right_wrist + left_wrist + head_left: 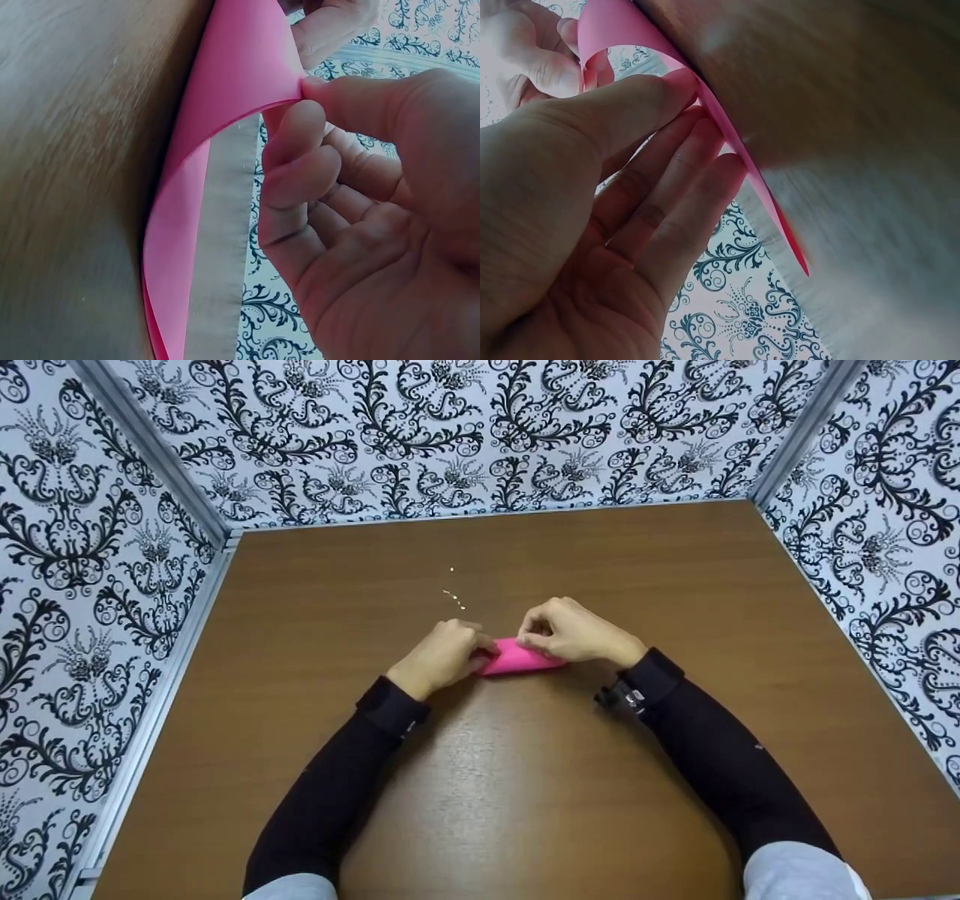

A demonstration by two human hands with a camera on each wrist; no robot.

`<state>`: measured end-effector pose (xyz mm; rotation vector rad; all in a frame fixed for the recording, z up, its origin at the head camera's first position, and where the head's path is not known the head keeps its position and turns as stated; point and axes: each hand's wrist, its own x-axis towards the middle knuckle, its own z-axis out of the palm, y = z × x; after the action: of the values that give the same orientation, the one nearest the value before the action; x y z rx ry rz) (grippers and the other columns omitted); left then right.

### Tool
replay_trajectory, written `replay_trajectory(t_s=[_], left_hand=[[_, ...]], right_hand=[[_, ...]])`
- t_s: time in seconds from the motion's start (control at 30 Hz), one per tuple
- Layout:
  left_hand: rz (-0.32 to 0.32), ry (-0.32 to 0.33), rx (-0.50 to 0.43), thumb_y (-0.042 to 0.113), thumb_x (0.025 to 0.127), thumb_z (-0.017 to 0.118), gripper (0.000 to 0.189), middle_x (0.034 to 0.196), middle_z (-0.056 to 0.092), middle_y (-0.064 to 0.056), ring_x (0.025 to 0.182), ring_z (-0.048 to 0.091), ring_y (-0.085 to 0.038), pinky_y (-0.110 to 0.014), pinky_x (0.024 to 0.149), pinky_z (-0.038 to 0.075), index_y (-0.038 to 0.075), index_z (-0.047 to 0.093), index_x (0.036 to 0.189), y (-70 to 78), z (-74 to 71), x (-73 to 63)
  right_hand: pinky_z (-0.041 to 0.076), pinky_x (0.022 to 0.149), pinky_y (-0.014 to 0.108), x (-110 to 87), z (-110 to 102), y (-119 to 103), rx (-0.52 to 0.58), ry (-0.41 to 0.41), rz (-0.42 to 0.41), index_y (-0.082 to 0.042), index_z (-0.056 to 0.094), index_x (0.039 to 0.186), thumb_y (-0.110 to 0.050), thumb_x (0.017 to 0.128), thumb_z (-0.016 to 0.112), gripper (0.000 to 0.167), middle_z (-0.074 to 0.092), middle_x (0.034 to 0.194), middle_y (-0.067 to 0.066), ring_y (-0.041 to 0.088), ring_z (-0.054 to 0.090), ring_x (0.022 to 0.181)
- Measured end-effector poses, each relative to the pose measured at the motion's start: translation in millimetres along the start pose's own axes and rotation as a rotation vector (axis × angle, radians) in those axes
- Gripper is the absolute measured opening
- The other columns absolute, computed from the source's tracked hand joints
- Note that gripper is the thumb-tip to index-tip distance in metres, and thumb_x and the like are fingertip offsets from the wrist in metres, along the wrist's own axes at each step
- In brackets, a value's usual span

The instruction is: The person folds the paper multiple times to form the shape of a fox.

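Observation:
A sheet of pink paper (519, 660) lies on the table, curled over into a loose, open roll. My left hand (448, 651) is at its left end. In the left wrist view, the thumb and fingertips of that hand pinch the pink sheet (720, 120) low down, near the tabletop. My right hand (576, 631) is at the other end. Between thumb and bent forefinger it pinches the raised edge of the curl (240, 67), as the right wrist view shows. Its remaining fingers are curled below the edge.
The brown wooden table (480, 810) is bordered by patterned black-and-white walls (450, 435) with grey metal rails at the corners. Small bright specks (454, 597) lie beyond the hands. A small black device (621, 697) sits at the right wrist.

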<state>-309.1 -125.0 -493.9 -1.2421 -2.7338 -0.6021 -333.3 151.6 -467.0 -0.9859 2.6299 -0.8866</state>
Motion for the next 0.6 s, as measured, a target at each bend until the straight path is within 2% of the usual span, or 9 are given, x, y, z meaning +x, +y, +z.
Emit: replay_trajectory(t_s=[0.23,0.37,0.5,0.6], left_hand=[[-0.004,-0.003,-0.015,0.002,0.103,0.086,0.017,0.114,0.089,-0.01,0.11,0.086,-0.029,-0.045,0.101,0.072,0.009,0.091,0.118,-0.6,1.2,-1.6],[0.002,0.007,-0.003,0.003,0.102,0.087,0.016,0.112,0.089,-0.01,0.108,0.086,-0.029,-0.046,0.098,0.072,0.009,0.091,0.116,-0.5,1.6,-1.5],[0.004,0.005,0.014,0.004,0.102,0.087,0.015,0.112,0.089,-0.009,0.109,0.087,-0.029,-0.048,0.099,0.072,0.009,0.091,0.115,0.3,0.3,-0.9],[0.004,0.003,0.012,0.004,0.102,0.087,0.015,0.113,0.089,-0.01,0.109,0.087,-0.029,-0.047,0.099,0.072,0.008,0.091,0.116,0.6,-0.3,-0.7]], right_hand=[[0.061,0.081,0.027,-0.5,1.0,-2.9,0.05,-0.065,-0.026,-0.015,0.088,0.104,-0.024,0.11,0.084,0.011,0.084,0.092,-0.001,0.014,0.075,0.085],[0.059,0.071,0.024,-3.3,1.6,-3.1,0.108,-0.132,-0.017,-0.016,0.086,0.103,-0.024,0.111,0.082,0.011,0.08,0.083,-0.001,0.011,0.072,0.074],[0.064,0.059,0.03,-7.3,3.7,-2.1,0.211,-0.216,0.005,-0.012,0.082,0.106,-0.021,0.113,0.079,0.012,0.081,0.084,0.004,0.014,0.074,0.063],[0.069,0.06,0.038,-10.9,7.7,-1.7,0.267,-0.27,0.005,-0.009,0.081,0.109,-0.018,0.115,0.077,0.012,0.084,0.094,0.009,0.018,0.08,0.065]])
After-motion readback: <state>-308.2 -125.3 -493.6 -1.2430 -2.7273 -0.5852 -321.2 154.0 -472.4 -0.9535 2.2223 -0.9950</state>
